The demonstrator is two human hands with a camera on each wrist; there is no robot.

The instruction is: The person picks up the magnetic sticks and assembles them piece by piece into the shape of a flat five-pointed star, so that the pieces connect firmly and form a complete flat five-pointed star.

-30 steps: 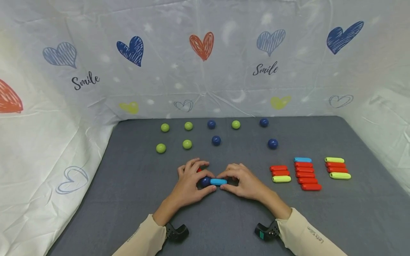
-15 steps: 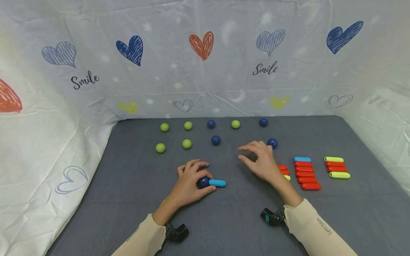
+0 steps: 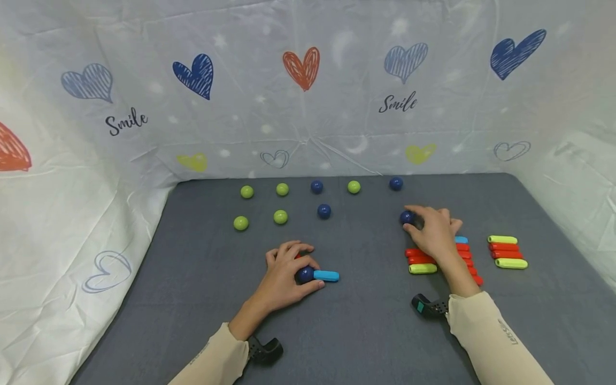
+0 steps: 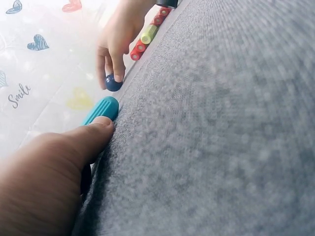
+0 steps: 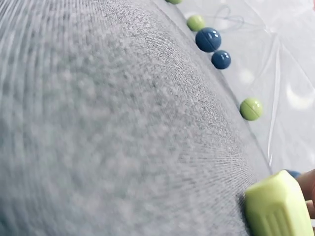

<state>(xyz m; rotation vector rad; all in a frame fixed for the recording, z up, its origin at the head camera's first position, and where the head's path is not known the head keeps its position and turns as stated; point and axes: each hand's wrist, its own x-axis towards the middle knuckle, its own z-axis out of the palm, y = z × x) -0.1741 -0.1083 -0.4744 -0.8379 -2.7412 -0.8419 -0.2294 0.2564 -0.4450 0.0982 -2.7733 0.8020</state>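
In the head view my left hand [image 3: 284, 274] curls round a dark blue ball [image 3: 304, 275]. A light blue ribbed stick [image 3: 326, 276] extends to the right from that ball. A bit of red [image 3: 298, 255] shows beneath the left fingers, the rest of it hidden. To the upper right, my right hand [image 3: 437, 234] pinches a second dark blue ball [image 3: 407, 217] between thumb and forefinger. The left wrist view shows that pinch too, beyond the light blue stick [image 4: 104, 109] beside my left thumb.
Green balls [image 3: 280, 216] and other dark blue balls [image 3: 324, 211] lie along the back of the grey table [image 3: 366, 331]. Below my right forearm and hand are red sticks [image 3: 417, 252] and a yellow stick [image 3: 422, 269]. Another stack [image 3: 504, 251] lies farther right.
My right hand has left the light blue stick, moved up and right, and taken hold of a dark blue ball. My left hand has stayed in place.
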